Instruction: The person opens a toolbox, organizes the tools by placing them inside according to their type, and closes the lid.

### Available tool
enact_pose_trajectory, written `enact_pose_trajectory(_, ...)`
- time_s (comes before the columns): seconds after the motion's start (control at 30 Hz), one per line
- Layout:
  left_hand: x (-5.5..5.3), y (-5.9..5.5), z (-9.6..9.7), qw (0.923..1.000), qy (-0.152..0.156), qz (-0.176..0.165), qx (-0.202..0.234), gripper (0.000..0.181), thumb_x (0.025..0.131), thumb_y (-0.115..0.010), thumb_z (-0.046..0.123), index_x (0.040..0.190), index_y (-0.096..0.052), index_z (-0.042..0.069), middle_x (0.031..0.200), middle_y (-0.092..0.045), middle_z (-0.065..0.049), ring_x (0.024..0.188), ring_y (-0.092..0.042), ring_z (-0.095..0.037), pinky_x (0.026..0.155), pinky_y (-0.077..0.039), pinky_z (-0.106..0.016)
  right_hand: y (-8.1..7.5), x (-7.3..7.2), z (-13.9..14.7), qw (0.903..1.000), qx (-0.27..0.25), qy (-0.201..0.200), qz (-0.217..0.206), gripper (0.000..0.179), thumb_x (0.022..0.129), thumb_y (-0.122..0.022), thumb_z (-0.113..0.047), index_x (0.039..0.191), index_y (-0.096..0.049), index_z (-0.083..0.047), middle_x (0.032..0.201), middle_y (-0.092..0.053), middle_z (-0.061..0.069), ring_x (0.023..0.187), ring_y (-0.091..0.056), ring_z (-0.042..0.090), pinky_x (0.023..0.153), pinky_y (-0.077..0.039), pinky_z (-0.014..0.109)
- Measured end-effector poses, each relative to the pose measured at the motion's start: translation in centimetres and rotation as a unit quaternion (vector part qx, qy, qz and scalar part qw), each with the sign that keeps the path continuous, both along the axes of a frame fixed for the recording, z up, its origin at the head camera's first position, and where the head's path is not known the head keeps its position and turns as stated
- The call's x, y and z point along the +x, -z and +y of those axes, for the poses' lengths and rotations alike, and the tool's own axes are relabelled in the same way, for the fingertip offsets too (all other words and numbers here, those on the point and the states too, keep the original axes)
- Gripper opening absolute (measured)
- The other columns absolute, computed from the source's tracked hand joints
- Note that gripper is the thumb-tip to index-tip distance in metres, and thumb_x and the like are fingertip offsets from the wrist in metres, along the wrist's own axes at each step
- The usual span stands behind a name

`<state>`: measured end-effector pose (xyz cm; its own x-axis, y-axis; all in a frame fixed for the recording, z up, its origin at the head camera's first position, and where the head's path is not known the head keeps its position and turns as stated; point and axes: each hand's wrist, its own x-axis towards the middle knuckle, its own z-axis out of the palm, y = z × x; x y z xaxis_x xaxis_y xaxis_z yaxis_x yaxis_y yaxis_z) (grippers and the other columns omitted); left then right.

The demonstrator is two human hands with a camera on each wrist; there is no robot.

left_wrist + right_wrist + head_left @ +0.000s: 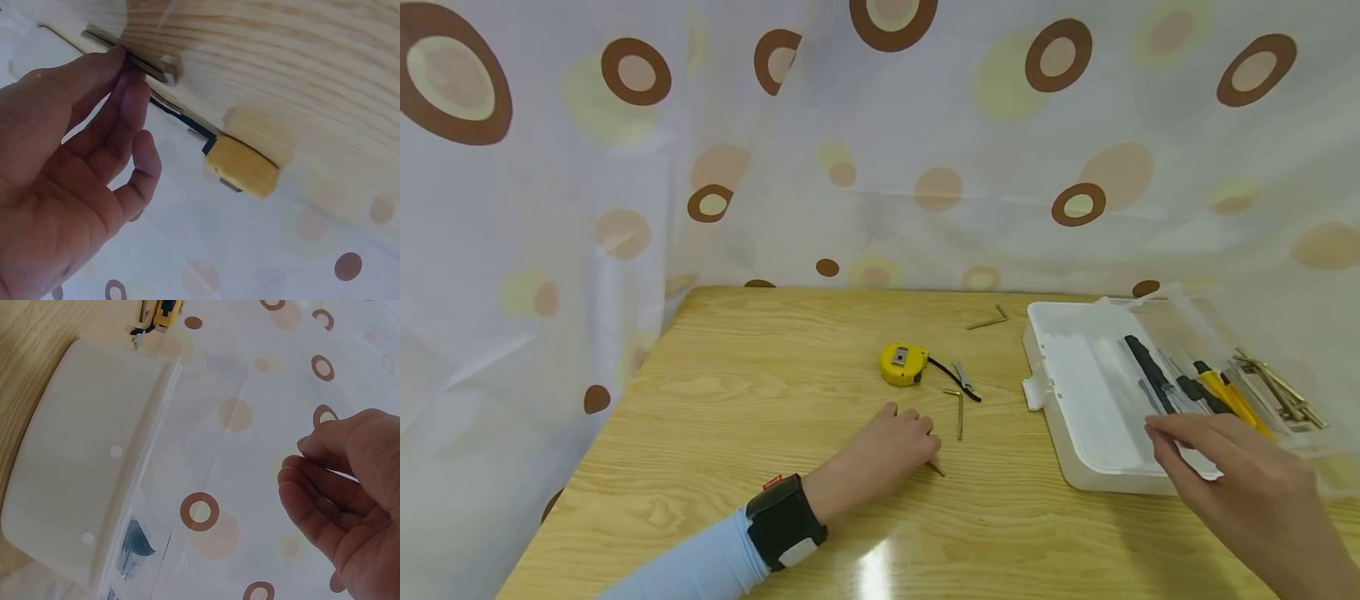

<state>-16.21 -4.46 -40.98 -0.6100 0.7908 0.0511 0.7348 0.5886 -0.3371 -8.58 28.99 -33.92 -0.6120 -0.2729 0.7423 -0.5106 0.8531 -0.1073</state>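
My left hand (883,450) is low over the table, thumb and forefinger pinching a thin metal hex key (150,70); in the head view just its end (936,470) shows past the fingers. Beyond that hand lies a yellow tape measure (904,364), a black curved strip (951,379) and silver metal piece (962,377) beside it. A second hex key (959,415) rests to the hand's right. My right hand (1247,475) hovers above the near edge of the white toolbox (1075,433), thumb close to loosely bent fingers. The right wrist view shows nothing between them.
Another hex key (988,320) lies near the table's back edge. In the toolbox's clear lid (1195,308) are screwdrivers with black and yellow handles (1232,392) and several brass-coloured keys (1281,387). A patterned curtain (880,233) hangs behind the wooden table (737,383).
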Motion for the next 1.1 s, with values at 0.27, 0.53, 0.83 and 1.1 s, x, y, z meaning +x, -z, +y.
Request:
enact_pose_trajectory(0.27,0.2,0.2,-0.2,0.9999,0.011,0.007,-0.011,0.016,0.101,-0.064,0.033,0.095,-0.072,0.021,0.087,-0.068,0.008,0.075,-0.060,-0.006,0.067,-0.047,-0.022,0.0,0.1,-0.1,1.0000,0.001,0.000,0.009,0.069,0.103,-0.040,-0.062,0.092,-0.079,-0.006,0.083,-0.075,0.006,0.098,-0.041,-0.031,0.054,-0.046,0.006)
enact_pose_trajectory(0.53,-0.1,-0.8,-0.5,0.9908,0.012,-0.094,0.097,0.025,0.091,-0.065,0.022,0.072,-0.051,0.018,0.061,-0.038,0.009,0.054,-0.027,-0.003,0.047,-0.027,-0.017,-0.2,0.1,-0.4,0.9998,0.008,-0.015,0.011,0.064,0.104,-0.043,-0.060,0.091,-0.079,-0.009,0.081,-0.075,0.006,0.091,-0.049,-0.025,0.057,-0.046,0.004)
enact_pose_trajectory(0.83,0.0,-1.6,-0.9,0.9378,0.071,-0.190,0.282,0.011,0.090,-0.062,0.016,0.082,-0.054,0.019,0.066,-0.047,0.010,0.056,-0.034,0.001,0.052,-0.025,-0.011,-0.1,0.1,-1.9,0.9951,0.029,-0.084,0.043,0.057,0.106,-0.045,-0.053,0.089,-0.079,-0.011,0.079,-0.073,-0.001,0.080,-0.059,-0.006,0.064,-0.047,0.004)
enact_pose_trajectory(1.1,1.0,-2.2,0.0,0.8462,0.110,-0.275,0.443,0.021,0.101,-0.058,0.013,0.081,-0.060,0.016,0.065,-0.053,0.008,0.057,-0.040,0.005,0.056,-0.034,-0.007,-0.7,0.4,-4.0,0.9798,0.050,-0.181,0.069,0.051,0.108,-0.048,-0.042,0.088,-0.079,-0.007,0.078,-0.070,-0.003,0.067,-0.060,0.003,0.057,-0.047,0.007)
